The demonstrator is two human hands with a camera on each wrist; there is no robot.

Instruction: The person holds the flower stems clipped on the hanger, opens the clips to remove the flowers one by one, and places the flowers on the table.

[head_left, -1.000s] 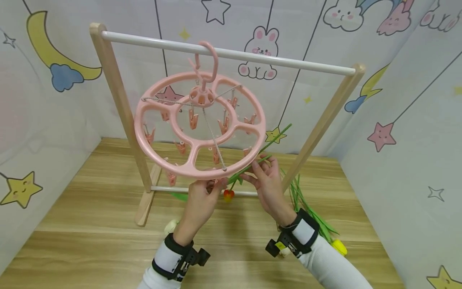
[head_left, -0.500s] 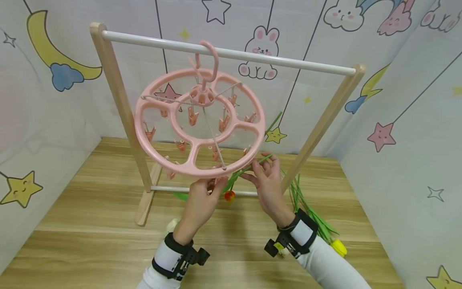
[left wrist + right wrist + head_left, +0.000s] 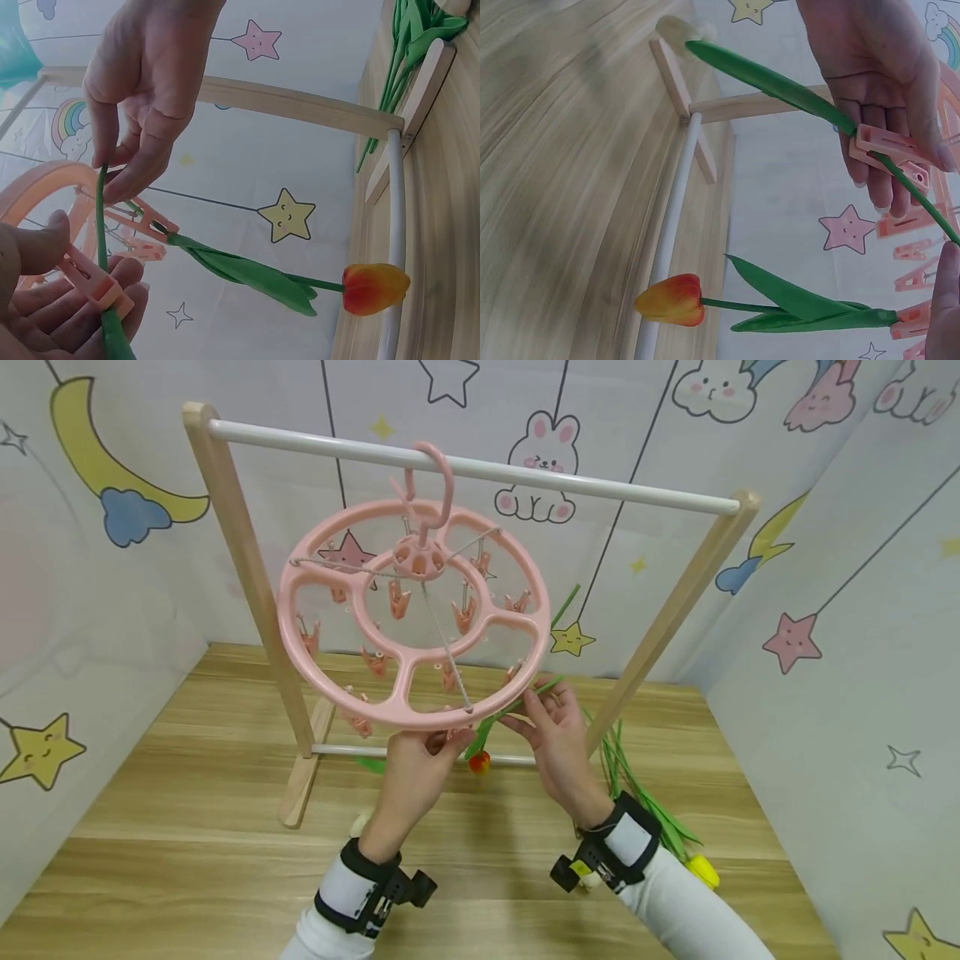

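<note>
Beneath the front rim of a round pink clip hanger, my left hand holds a pink clothespin between thumb and fingers. A green tulip stem runs through this clothespin's jaws, its long leaf and pale flower head pointing down. Thumb and finger of my right hand pinch the stem's upper end. Beside it an orange-red tulip hangs head down, its stem caught in another clothespin. The hanger's rim hides part of the left fingertips in the head view.
The hanger's hook hangs on the white top bar of a wooden rack. Several other pink clothespins dangle around the ring. A yellow tulip and several green stems lie on the wooden table at right.
The hanger has swung slightly, and the hanging orange-red tulip has shifted a little to the right. Its stem end behind the ring has dropped. Both hands keep nearly the same place and hold.
</note>
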